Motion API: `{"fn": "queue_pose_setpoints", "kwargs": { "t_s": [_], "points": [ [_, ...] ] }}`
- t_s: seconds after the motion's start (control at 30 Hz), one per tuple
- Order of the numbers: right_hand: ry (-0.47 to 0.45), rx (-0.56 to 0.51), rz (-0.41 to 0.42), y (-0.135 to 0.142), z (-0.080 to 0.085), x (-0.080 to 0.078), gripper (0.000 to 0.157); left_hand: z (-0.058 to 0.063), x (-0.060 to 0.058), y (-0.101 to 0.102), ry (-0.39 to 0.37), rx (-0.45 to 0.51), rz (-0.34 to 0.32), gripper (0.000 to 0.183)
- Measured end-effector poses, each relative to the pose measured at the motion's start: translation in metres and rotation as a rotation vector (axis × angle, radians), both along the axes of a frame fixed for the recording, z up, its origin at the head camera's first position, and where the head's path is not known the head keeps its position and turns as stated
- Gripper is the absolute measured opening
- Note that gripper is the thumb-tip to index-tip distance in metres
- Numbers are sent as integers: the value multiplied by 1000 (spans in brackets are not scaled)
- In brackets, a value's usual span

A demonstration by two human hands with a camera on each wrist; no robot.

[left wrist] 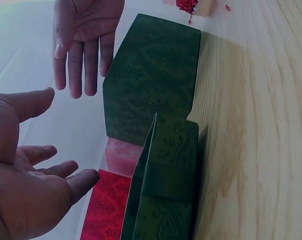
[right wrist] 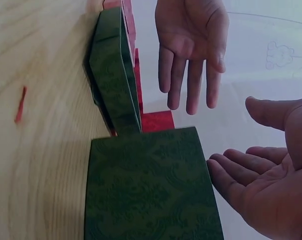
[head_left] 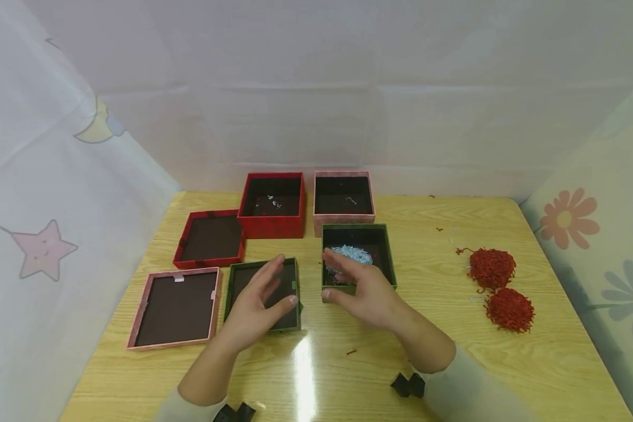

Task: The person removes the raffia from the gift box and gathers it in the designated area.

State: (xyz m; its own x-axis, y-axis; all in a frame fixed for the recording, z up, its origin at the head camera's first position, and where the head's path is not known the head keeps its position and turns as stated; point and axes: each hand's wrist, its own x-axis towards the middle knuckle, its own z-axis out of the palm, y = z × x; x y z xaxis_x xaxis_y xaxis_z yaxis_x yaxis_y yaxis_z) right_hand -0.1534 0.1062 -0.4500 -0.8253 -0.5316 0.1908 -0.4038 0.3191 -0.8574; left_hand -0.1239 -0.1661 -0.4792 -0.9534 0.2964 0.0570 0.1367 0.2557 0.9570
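Observation:
My left hand (head_left: 253,310) hovers over the green box lid (head_left: 293,305), palm turned inward, fingers extended, holding nothing. Across from it my right hand (head_left: 366,293) is at the near edge of the green box (head_left: 391,258), likewise with fingers extended and nothing in its grasp. Light blue shredded paper (head_left: 354,254) lies inside that box, partly hidden by the right fingers. In the left wrist view the green box (left wrist: 155,70) and the upturned rim of its lid (left wrist: 170,175) stand beside the left fingers. The two palms face each other with a gap between them.
Behind are a red box (head_left: 271,226) and a pink box (head_left: 344,218), each with a few paper scraps inside. A red lid (head_left: 208,263) and a pink lid (head_left: 174,346) lie at left. Two red shredded-paper clumps (head_left: 492,268) sit at right, and a red scrap (head_left: 351,352) lies in front.

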Motion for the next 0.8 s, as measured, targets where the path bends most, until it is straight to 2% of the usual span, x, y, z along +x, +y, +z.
{"fn": "queue_pose_setpoints", "kwargs": {
  "t_s": [0.27, 0.5, 0.8],
  "points": [
    [-5, 97, -85, 13, 6, -13, 77, 2, -10, 19, -15, 28, 9, 77],
    [3, 251, -148, 18, 8, -24, 83, 1, -16, 33, -43, 12, 0, 74],
    [-34, 378, -158, 15, 7, -34, 89, -4, -24, 51, -50, -2, -1, 76]
  ]
}}
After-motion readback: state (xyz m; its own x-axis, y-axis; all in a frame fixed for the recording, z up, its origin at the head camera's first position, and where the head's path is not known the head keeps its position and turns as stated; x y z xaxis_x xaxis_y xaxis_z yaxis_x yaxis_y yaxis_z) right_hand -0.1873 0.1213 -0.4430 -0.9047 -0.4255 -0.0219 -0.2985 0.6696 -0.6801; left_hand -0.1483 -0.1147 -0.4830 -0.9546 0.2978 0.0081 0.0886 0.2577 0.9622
